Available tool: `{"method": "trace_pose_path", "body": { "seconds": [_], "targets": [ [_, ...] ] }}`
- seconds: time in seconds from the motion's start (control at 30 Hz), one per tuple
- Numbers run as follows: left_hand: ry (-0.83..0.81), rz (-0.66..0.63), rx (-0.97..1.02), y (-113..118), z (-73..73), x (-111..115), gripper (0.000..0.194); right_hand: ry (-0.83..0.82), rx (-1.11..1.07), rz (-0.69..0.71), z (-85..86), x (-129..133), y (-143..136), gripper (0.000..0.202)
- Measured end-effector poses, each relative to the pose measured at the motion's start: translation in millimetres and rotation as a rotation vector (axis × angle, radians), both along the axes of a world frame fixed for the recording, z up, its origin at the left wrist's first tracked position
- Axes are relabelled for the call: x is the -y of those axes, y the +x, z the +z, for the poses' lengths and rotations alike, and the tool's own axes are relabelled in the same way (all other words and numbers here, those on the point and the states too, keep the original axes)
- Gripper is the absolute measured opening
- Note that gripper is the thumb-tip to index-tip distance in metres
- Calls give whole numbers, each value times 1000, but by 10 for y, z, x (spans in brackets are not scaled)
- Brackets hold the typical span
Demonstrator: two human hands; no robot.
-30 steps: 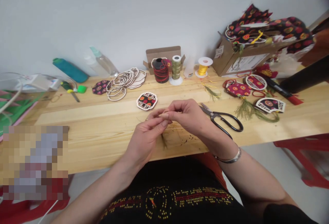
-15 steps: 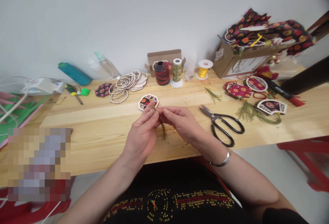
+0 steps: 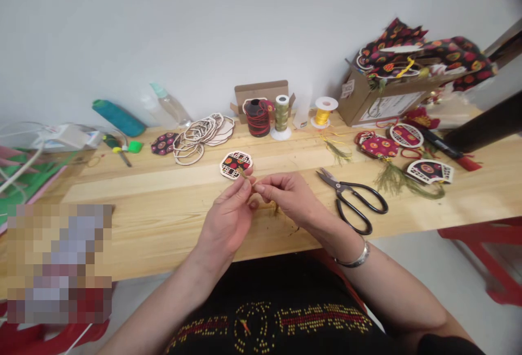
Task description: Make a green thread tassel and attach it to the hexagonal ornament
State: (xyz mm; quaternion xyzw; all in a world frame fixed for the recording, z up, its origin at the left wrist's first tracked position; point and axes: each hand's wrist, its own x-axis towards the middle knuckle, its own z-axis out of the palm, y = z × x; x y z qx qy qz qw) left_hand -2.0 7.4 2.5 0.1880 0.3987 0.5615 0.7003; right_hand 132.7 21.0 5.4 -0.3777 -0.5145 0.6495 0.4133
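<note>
My left hand (image 3: pixel 231 208) pinches a small olive-green tassel (image 3: pixel 240 172) between thumb and forefinger, its tip poking out above the thumb. Close beside it, my right hand (image 3: pixel 287 194) is closed with thumb and forefinger pressed together on the tassel's threads; loose strands (image 3: pixel 276 209) hang below its fingers. Just beyond my fingertips lies an octagonal wooden-framed ornament (image 3: pixel 235 163) with dark patterned fabric. Black-handled scissors (image 3: pixel 354 194) rest on the table to the right of my right hand, blades slightly apart. The fingers hide much of the tassel.
Along the wall stand a red thread spool (image 3: pixel 258 118), an olive thread spool (image 3: pixel 281 116) and a yellow cord spool (image 3: pixel 325 111). Wooden frames (image 3: pixel 199 137) are piled at left. Finished-looking ornaments (image 3: pixel 379 144) and a cardboard box (image 3: pixel 367 97) with fabric occupy the right.
My right hand has drawn slightly right and down, widening the gap between the fingertips. The hanging strands have shifted right, beneath the right hand. More of the octagonal ornament shows.
</note>
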Motion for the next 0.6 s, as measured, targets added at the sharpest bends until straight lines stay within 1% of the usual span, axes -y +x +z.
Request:
{"method": "trace_pose_path", "body": {
  "seconds": [0.13,0.23,0.33,0.43,0.6],
  "targets": [
    [6,7,15,-45,22,1,9,50,91,-24,-30,-4,62,19],
    [19,15,58,-85,28,-15,11,21,170,-78,-68,-3,120,20],
    [9,58,82,-118,34,-48,15,-14,234,-113,-100,2,184,23],
    [13,101,79,-148,51,-80,17,-24,254,-145,-128,-2,246,24],
    [5,139,91,-188,73,-99,17,-38,245,-207,-151,-27,307,23]
  ]
}}
